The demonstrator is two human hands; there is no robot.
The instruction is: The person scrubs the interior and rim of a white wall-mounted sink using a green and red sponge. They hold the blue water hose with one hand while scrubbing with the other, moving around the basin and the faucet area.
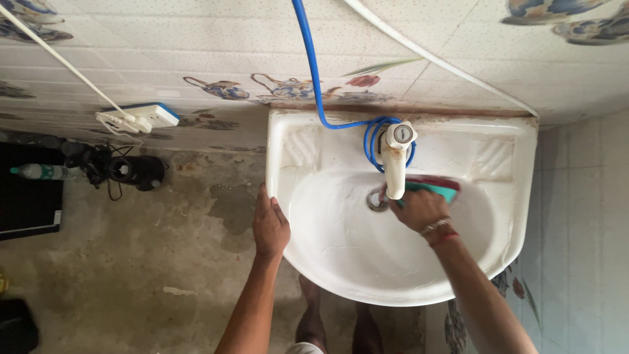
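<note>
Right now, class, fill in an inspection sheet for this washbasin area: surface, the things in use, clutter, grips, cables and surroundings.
Surface: white washbasin, wet and smeared inside; drain open.
Things in use: green and red scrub pad pressed to the bowl beside the white tap.
Clutter: bottle and dark round object on the floor.
Grips: left hand rests on the basin rim; right hand holds the pad.
Cables: blue hose coiled at the tap; white cord to a socket strip.
Surroundings: patterned wall tiles, stained concrete floor.
</note>
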